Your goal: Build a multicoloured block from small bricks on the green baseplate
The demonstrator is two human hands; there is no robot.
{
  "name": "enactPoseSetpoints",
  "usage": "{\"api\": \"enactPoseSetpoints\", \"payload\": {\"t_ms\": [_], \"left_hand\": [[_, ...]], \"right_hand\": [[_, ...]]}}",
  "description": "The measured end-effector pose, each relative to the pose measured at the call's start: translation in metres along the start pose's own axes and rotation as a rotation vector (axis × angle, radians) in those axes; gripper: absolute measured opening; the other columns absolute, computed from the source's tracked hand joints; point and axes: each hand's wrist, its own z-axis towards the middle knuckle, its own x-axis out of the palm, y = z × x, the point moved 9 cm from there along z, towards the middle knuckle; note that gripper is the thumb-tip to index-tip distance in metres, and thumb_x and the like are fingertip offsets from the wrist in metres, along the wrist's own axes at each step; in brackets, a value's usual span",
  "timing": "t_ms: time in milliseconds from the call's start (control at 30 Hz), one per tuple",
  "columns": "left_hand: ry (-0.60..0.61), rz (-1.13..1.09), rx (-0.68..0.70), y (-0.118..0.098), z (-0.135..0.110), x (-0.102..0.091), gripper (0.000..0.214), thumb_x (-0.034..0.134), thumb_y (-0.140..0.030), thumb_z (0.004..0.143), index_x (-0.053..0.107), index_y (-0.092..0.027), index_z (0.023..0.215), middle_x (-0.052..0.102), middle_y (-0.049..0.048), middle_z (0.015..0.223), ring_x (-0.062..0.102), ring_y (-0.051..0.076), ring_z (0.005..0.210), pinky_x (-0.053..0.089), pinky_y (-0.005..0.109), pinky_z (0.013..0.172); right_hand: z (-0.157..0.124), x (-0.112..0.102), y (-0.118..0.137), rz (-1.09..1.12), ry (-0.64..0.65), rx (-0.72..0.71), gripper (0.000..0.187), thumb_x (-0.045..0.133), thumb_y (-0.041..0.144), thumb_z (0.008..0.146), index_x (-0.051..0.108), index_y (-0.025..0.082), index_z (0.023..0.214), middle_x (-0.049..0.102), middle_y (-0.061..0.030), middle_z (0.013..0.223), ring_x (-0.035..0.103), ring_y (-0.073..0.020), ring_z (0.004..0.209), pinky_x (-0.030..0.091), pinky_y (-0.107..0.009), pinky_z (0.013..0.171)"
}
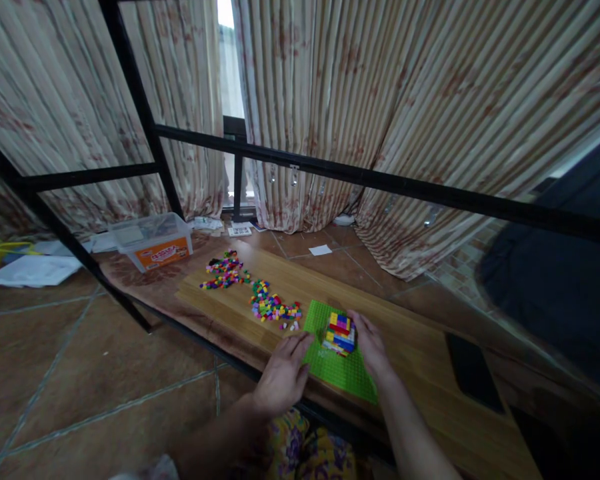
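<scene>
Left hand (283,373) lies flat, fingers released, pinning the green plate (341,379) to the bench (430,373). Right hand (373,347) fingers grasp the brick block (341,332) (mid-plate). Press straight down, with the plate held steady.

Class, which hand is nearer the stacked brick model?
Right. The right hand touches the brick model on its right; the left hand rests on the green baseplate to its left, apart.

green baseplate (330,363), multicoloured brick block (341,332)
</scene>
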Motion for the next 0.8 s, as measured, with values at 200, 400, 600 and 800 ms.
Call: {"api": "enactPoseSetpoints", "payload": {"t_ms": [200, 400, 600, 800], "left_hand": [[-0.001, -0.069, -0.092, 0.025, -0.03, 0.011, 0.048, 0.046, -0.013, 0.084, 0.046, -0.022, 0.131, 0.053, 0.0077, 0.13, 0.049, 0.022, 0.119, 0.042, 0.041, 0.103], [-0.013, -0.067, -0.103, 0.028, -0.024, 0.011, 0.045, 0.048, -0.012, 0.082, 0.05, -0.02, 0.127, 0.053, 0.0088, 0.129, 0.049, 0.023, 0.118, 0.042, 0.043, 0.103], [-0.032, -0.08, -0.132, 0.038, -0.031, 0.0, 0.045, 0.048, -0.012, 0.082, 0.05, -0.021, 0.126, 0.053, 0.0081, 0.13, 0.049, 0.023, 0.119, 0.042, 0.044, 0.104], [-0.105, -0.038, -0.17, 0.056, -0.038, -0.012, 0.043, 0.049, -0.014, 0.083, 0.051, -0.019, 0.125, 0.053, 0.0097, 0.128, 0.049, 0.024, 0.117, 0.043, 0.046, 0.101]], "right_hand": [[-0.002, 0.011, -0.016, -0.09, -0.065, 0.013, 0.047, 0.052, 0.058, 0.075, 0.07, 0.017, 0.089, 0.07, -0.003, 0.071, 0.063, -0.0157, 0.057, 0.05, -0.027, 0.056], [-0.008, 0.01, -0.005, -0.267, -0.136, -0.062, 0.045, 0.042, 0.053, 0.08, 0.069, 0.017, 0.086, 0.068, -0.0037, 0.069, 0.062, -0.0172, 0.059, 0.049, -0.028, 0.057], [-0.017, 0.01, 0.026, -0.457, -0.098, -0.2, 0.051, 0.037, 0.054, 0.084, 0.065, 0.016, 0.105, 0.068, -0.0122, 0.103, 0.061, -0.0247, 0.095, 0.045, -0.039, 0.086], [-0.039, 0.055, 0.052, -0.991, 0.222, -0.672, 0.057, 0.048, 0.054, 0.084, 0.048, 0.021, 0.13, 0.056, -0.0117, 0.127, 0.049, -0.0297, 0.114, 0.037, -0.048, 0.095]]}}
